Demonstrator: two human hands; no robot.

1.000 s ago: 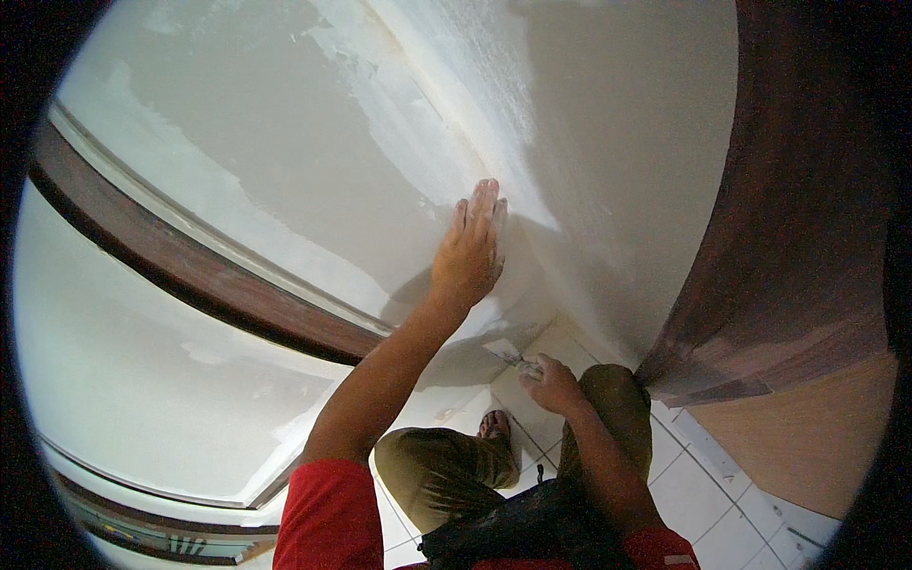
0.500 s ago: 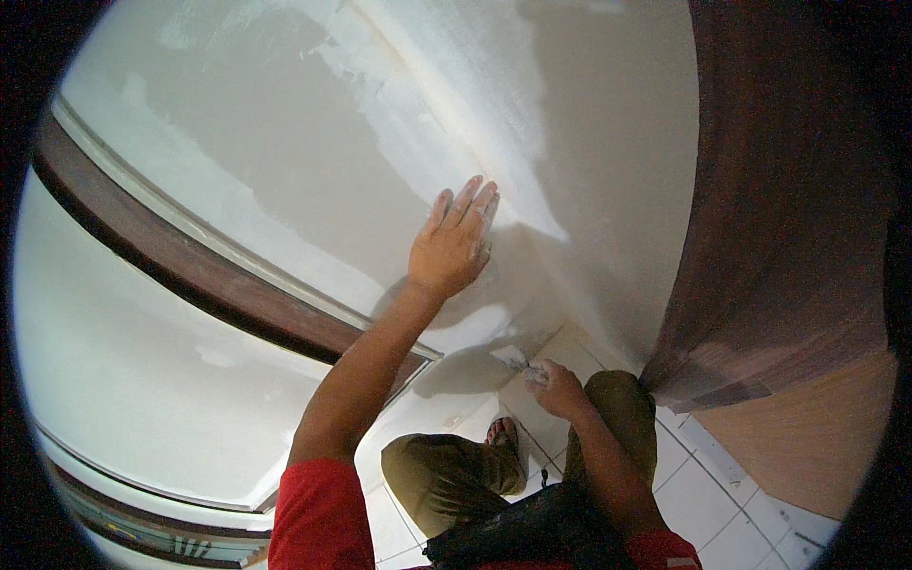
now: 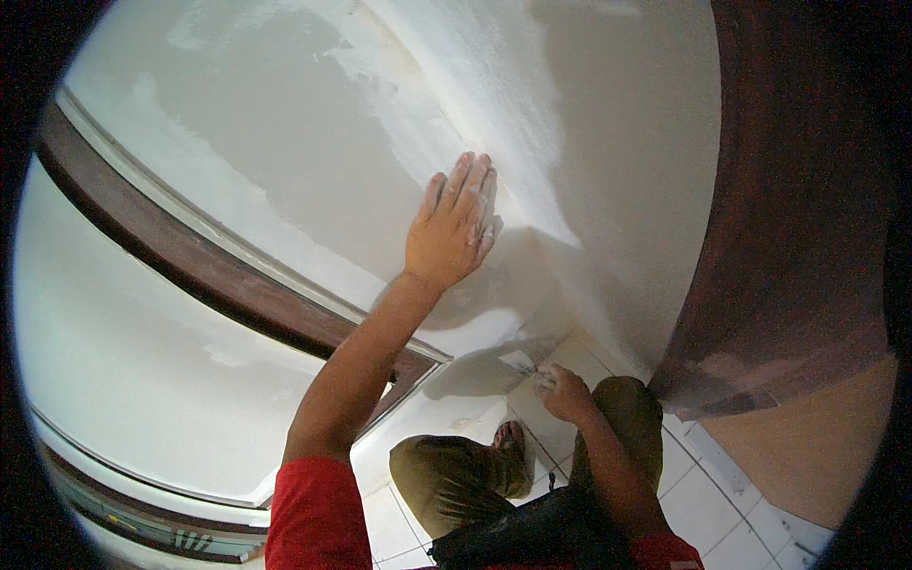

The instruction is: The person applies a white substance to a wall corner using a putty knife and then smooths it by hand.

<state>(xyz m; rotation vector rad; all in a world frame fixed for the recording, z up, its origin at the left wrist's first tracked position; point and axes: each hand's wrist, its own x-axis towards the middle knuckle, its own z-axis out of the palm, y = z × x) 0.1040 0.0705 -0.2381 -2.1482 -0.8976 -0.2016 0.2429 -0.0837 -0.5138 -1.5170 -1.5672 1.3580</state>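
The left hand (image 3: 451, 228) has slid lower down the smooth white plastered wall (image 3: 285, 171), fingers together and flat, feeling the finish, while the right hand (image 3: 567, 392) stays clamped on a small metal scraper (image 3: 521, 365) near the floor.

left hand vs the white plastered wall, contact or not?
Touching. The head view shows the left hand laid flat, palm and spread fingers against the white plastered wall, its shadow meeting it at the edge with no gap.

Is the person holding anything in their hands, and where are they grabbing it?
The right hand grips a small flat putty scraper by its handle end. The left hand holds nothing; it lies flat on the white plastered wall.
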